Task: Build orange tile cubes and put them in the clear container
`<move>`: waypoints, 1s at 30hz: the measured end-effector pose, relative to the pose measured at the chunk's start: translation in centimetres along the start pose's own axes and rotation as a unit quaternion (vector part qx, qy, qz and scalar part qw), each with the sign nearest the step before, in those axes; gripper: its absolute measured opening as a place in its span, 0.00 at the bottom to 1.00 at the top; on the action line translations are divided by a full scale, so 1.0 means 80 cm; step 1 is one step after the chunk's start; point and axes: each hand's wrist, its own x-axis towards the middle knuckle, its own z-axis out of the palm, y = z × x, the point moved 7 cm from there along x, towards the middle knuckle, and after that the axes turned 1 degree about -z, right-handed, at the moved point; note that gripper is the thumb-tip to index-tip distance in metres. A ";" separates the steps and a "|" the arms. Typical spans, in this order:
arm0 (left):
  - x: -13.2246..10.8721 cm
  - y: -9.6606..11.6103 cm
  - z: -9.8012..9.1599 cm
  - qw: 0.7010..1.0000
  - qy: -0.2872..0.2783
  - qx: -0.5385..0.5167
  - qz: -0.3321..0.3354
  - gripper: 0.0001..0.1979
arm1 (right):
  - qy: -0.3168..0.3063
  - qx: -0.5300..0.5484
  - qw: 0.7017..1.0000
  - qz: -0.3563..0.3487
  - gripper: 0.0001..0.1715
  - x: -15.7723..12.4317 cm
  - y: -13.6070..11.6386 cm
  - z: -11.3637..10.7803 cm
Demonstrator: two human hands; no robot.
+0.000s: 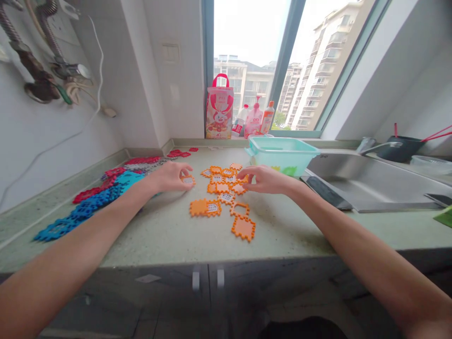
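Windowed orange tile [188,180]: between left thumb and fingers, left of the orange pile [221,187].
Left hand [165,177]: grip curled round that tile; cannot tell whether pinching.
Right hand [268,180]: grip at the pile's right edge; pinch unclear.
Worktop [169,245]: beneath.

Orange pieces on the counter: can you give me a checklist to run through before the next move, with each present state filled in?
1. Left hand is at an orange window piece: ok. Whether it grips it firmly: cannot tell.
2. Right hand is at the right side of the orange pile: ok. Whether it holds a piece: cannot tell.
3. Pile is spread out without overlaps: not ok, several pieces overlap.
4. Nearest orange square lies back from the counter edge: ok.
5. Blue pieces are apart from the orange ones: ok, off to the left.
6. Tub is open at the top: ok.
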 end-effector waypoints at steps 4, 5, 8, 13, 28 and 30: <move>-0.020 0.059 -0.008 0.987 -0.031 -0.102 0.116 0.29 | -0.018 0.019 1.000 -0.008 0.21 -0.002 0.000 0.007; -0.026 0.073 -0.005 0.981 -0.054 -0.124 0.137 0.29 | -0.023 0.024 0.999 -0.008 0.21 -0.002 0.001 0.010; -0.039 0.101 0.009 0.967 -0.115 -0.145 0.176 0.27 | -0.033 0.031 0.999 -0.008 0.19 -0.002 0.004 0.017; -0.042 0.098 0.022 0.968 -0.153 -0.128 0.152 0.32 | -0.041 0.011 0.999 -0.008 0.21 -0.001 0.010 0.019; -0.045 0.122 0.019 0.971 -0.117 -0.088 0.190 0.19 | -0.048 -0.004 0.999 0.020 0.22 -0.003 0.027 0.015; -0.046 0.124 0.029 0.971 -0.125 -0.076 0.189 0.21 | -0.040 -0.010 0.999 0.010 0.23 -0.003 0.023 0.014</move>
